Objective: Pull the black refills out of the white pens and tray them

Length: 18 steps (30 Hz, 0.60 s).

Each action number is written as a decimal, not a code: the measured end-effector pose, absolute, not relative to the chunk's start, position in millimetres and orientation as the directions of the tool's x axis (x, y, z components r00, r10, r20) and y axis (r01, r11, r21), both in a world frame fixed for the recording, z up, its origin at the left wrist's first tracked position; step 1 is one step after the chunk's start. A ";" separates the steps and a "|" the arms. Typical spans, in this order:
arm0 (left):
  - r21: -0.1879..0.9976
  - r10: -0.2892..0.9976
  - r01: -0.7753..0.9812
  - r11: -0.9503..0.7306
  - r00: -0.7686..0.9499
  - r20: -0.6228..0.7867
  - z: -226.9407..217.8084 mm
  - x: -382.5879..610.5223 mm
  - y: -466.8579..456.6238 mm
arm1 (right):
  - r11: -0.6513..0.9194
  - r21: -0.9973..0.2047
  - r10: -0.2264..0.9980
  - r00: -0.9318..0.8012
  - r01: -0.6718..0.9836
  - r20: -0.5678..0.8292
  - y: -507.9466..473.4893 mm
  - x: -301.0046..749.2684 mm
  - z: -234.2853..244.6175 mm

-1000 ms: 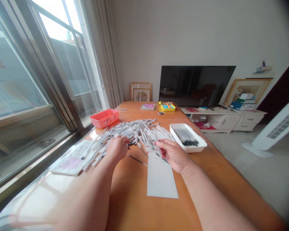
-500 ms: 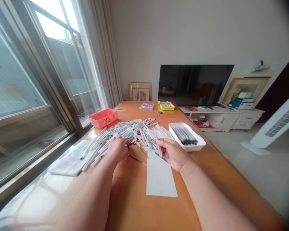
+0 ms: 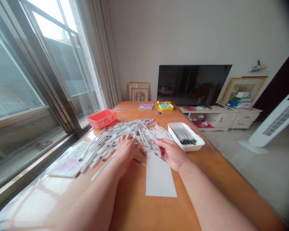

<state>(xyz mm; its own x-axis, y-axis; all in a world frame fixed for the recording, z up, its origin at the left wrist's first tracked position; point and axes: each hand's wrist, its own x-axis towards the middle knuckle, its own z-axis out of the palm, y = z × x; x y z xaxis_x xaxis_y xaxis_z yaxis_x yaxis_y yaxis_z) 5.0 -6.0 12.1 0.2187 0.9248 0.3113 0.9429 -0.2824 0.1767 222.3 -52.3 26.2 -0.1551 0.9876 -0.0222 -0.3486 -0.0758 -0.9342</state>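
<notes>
A big heap of white pen barrels [image 3: 127, 131] covers the middle of the orange table [image 3: 144, 205]. My left hand [image 3: 126, 148] rests on the near edge of the heap, fingers curled down among the pens; what they hold is hidden. My right hand [image 3: 170, 152] is closed on one white pen barrel [image 3: 156, 139], held upright above a white sheet of paper [image 3: 160, 175]. A thin dark refill [image 3: 139, 162] lies on the table between my hands. To the right of my right hand, a white tray [image 3: 195, 146] holds several dark refills.
A red basket [image 3: 102, 118] sits at the table's left by the window. Papers [image 3: 69, 160] lie at the near left. A book [image 3: 145, 106] and a yellow box [image 3: 165, 106] are at the far end. Beyond are a TV, a low cabinet and a white fan.
My left hand has shifted right and a little farther into the heap. The right hand with its pen has stayed nearly in place.
</notes>
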 end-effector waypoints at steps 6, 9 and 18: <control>0.197 0.925 0.944 -0.263 0.189 0.329 3.0 6.7 0.0 | -0.074 -0.930 0.986 -0.167 -0.360 -0.014 -52.2 220.7 25.7; 0.238 0.923 0.930 -0.282 0.194 0.333 1.3 7.1 1.7 | -0.074 -0.930 0.986 -0.166 -0.360 -0.014 -52.2 220.2 24.5; 0.356 0.923 0.880 -0.316 0.197 0.332 6.6 13.1 0.1 | -0.069 -0.931 0.988 -0.156 -0.358 -0.013 -52.4 220.0 24.6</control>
